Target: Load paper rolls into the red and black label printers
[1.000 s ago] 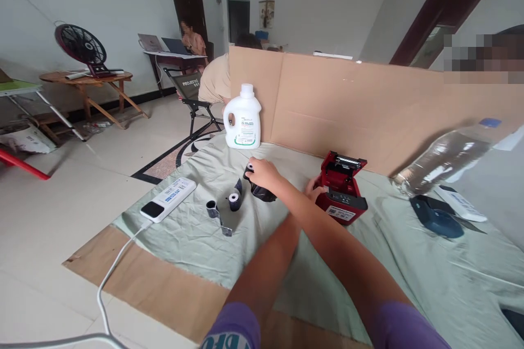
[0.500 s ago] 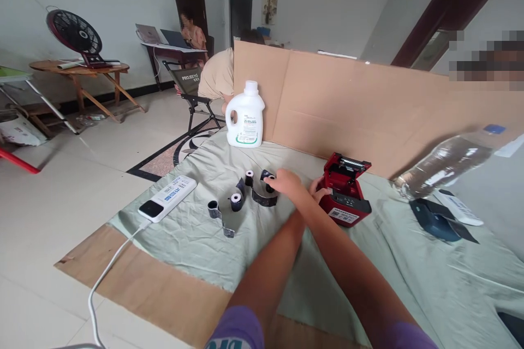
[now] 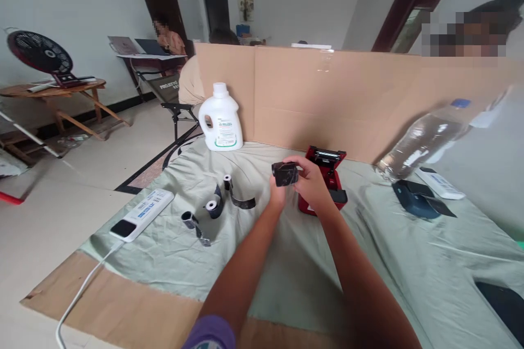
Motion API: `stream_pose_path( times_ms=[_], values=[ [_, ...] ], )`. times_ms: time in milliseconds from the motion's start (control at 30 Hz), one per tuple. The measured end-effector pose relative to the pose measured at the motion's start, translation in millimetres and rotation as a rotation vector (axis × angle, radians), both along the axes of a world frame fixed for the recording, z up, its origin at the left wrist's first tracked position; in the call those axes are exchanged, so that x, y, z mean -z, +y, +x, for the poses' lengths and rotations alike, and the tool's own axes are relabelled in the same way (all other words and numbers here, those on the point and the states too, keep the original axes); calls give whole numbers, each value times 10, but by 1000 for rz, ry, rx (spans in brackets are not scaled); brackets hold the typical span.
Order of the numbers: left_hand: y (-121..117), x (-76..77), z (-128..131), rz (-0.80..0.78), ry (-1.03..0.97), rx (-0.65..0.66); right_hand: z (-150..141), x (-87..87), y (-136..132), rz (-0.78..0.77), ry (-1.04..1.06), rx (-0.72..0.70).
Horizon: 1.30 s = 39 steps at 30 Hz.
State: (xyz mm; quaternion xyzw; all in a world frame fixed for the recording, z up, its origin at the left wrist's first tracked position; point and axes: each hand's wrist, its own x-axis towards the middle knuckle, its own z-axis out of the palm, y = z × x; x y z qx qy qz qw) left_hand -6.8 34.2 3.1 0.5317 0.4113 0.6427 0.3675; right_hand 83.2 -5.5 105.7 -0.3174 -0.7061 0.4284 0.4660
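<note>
A dark roll of printer paper (image 3: 285,174) is raised above the cloth in front of me. My right hand (image 3: 311,181) is closed around its right end, thumb and fingers pinching it. Below and behind the roll is my left hand (image 3: 277,192), closed against it with its fingers partly hidden. Just behind my right hand stands a small red printer (image 3: 305,204), lid up, partly covered by the hand. To the left on the cloth lie a thin roll with a dark unrolled strip (image 3: 243,204), a thicker dark roll (image 3: 214,206) and a hollow roll with a loose tail (image 3: 190,221).
A white jug (image 3: 223,125) stands before a cardboard screen (image 3: 295,98). Far left lies a white power bank (image 3: 143,212) with a cable. At right are a clear bottle (image 3: 426,136), a dark blue device (image 3: 415,199) and a white device (image 3: 440,182). People are beyond the screen.
My right hand has lifted a dark roll off the cloth and moved right. My left hand has left the printer and come to the roll. The view has shifted right.
</note>
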Motion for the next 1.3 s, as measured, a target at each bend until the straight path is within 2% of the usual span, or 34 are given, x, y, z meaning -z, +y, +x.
stream_pose_path(
  times_ms=[67,133,233,300,400,533,600,733,900,1000,1100,1300],
  values=[
    [-51,-129,-111,64,-94,-52,170,-105,41,-29,82,11],
    [-129,-304,-215,158,-165,5,304,-148,103,-47,122,5],
    [-259,-561,-310,173,-40,174,443,-151,176,-35,124,6],
    [-316,-666,-316,109,96,155,504,-142,197,-20,75,9],
    [-333,-728,-273,35,183,54,566,-125,207,22,-3,-4],
    [-320,-789,-219,112,117,10,595,-106,217,23,-32,-84],
    [-328,-830,-197,136,109,-57,583,-106,219,-6,-6,-79],
    [-344,-879,-147,86,44,-174,527,-130,198,-181,88,-62],
    [-366,-919,-144,47,-16,-158,477,-159,165,-474,236,-167],
    [-406,-979,-181,53,-8,-167,460,-146,159,-592,255,-173],
    [-445,-1046,-226,69,-7,-192,447,-103,156,-645,217,-148],
    [-531,-1191,-289,112,61,-252,438,-50,127,-607,65,-182]
  ],
)
